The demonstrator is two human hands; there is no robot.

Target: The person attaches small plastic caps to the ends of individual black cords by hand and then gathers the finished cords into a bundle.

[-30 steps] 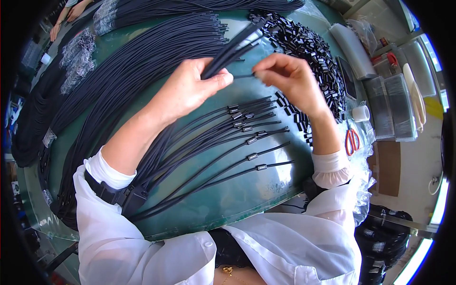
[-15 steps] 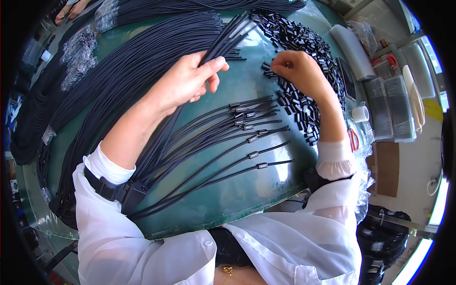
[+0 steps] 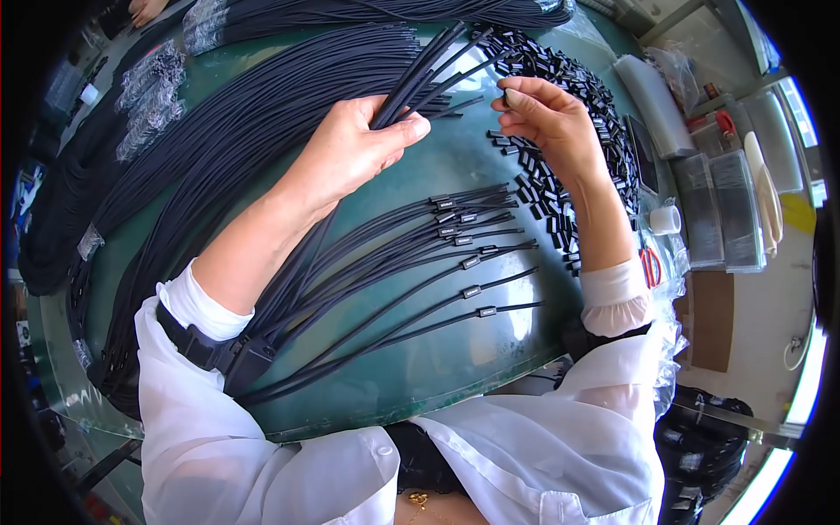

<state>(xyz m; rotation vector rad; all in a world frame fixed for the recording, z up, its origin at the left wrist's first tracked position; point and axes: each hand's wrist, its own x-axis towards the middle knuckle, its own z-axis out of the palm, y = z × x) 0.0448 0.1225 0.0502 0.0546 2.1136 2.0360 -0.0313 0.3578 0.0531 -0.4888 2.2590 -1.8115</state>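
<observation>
My left hand [image 3: 346, 147] is closed around a bundle of black cords [image 3: 426, 63], their ends fanning out toward the upper right. Just right of those ends, my right hand [image 3: 556, 122] pinches a small black sleeve [image 3: 505, 98] between thumb and fingertips; it is mostly hidden by the fingers and apart from the cords. Beneath and beyond that hand spreads a heap of small black sleeves [image 3: 604, 103]. Below my hands lie several cords [image 3: 398, 327], each with a small black sleeve [image 3: 472, 291] around it near its end.
A thick spread of long black cords [image 3: 254, 105] covers the left of the green table [image 3: 420, 367]. Clear plastic wrap [image 3: 150, 96] lies on the cords. At right are a white roll [image 3: 665, 220], red-handled scissors [image 3: 650, 266] and clear plastic boxes [image 3: 733, 210]. A co-worker's hand [image 3: 144, 10] shows at top left.
My right hand has lifted from the sleeve heap, up and left toward the cord ends, with a small sleeve now in its pinch. The cord ends in my left hand have spread apart.
</observation>
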